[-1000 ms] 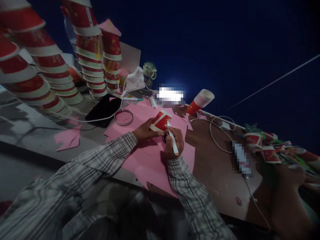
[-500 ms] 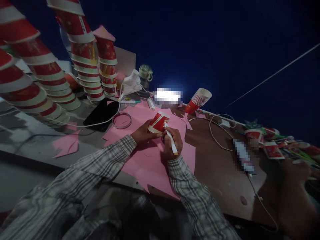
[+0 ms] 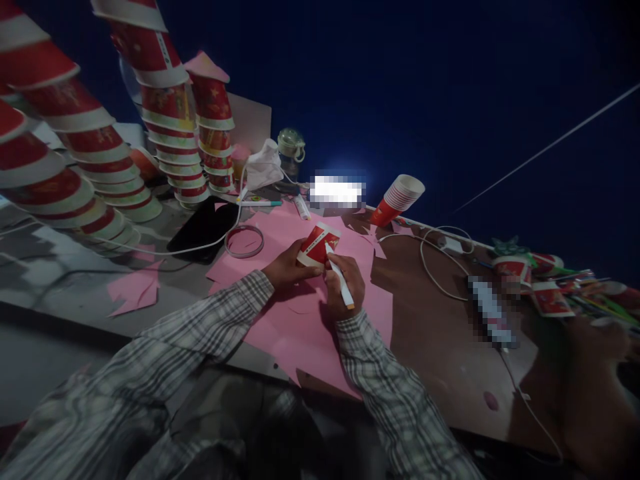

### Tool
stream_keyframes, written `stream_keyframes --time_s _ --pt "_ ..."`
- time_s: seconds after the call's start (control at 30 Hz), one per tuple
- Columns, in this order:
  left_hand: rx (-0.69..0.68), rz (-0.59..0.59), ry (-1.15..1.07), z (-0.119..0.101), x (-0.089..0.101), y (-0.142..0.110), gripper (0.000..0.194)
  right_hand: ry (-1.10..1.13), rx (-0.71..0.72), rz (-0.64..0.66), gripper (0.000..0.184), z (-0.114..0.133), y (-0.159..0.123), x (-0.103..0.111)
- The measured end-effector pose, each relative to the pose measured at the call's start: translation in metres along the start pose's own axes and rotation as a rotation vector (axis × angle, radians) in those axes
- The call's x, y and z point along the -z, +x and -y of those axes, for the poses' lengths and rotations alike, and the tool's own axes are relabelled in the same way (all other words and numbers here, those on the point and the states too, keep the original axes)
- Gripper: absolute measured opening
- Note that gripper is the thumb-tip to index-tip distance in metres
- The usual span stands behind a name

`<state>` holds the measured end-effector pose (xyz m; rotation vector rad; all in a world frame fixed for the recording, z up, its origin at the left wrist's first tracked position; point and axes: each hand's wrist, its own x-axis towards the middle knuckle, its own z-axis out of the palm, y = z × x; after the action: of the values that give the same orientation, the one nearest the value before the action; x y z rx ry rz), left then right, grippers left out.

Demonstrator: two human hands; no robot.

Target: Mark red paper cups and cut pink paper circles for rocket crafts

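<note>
— Starting with the biggest thing, what filled the upper left of the frame?

— Towers of nested paper cups (image 3: pixel 75 153), red with white rims, leaning in glossy stacks. Below them ran the table (image 3: pixel 440 333), a brown, scuffed surface, grey toward the left.

— And at the centre?

— A large pink paper sheet (image 3: pixel 295 320), matte and flat, with jagged edges where shapes had been cut away. Judging by those gaps and the pink scrap (image 3: pixel 133 288) lying at the left, some of the cutting was done, though much of the sheet was still whole.

— Where was the cup being worked on?

— Just above the middle of the frame, tilted on its side over the pink sheet. The left hand (image 3: pixel 289 265) had its fingers curled round the red paper cup (image 3: pixel 318 244), a small tapered one with a white band.

— The other hand?

— The right hand (image 3: pixel 345 288) was closed in a writing grip about a white marker (image 3: pixel 339 281), slim and smooth with an orange end, its tip touching the cup's side. Whether any mark showed I could not tell in the dim light, so that work looked only in progress.

— Anything smaller nearby?

— A black phone (image 3: pixel 204 227) and a thin tape ring (image 3: pixel 244 241) left of centre, a short stack of cups (image 3: pixel 400 199) lying on its side at upper right of centre, and a white cable (image 3: pixel 440 267) looped beyond it.
</note>
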<state>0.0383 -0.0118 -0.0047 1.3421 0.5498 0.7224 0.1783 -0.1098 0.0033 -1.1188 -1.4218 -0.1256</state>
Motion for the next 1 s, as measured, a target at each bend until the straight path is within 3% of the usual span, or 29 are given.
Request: stream_keyframes --time_s 0.6,1.0 --pt "0.035 0.000 -0.051 0.0060 0.0037 0.0029 0.085 -0.031 -0.013 0.028 0.028 0.0015 -0.0036 0.0001" --pt "0.023 0.002 -0.022 -0.0006 0.0050 0.0028 0.087 0.035 -0.125 -0.061 0.028 0.0021 -0.0009 0.0022"
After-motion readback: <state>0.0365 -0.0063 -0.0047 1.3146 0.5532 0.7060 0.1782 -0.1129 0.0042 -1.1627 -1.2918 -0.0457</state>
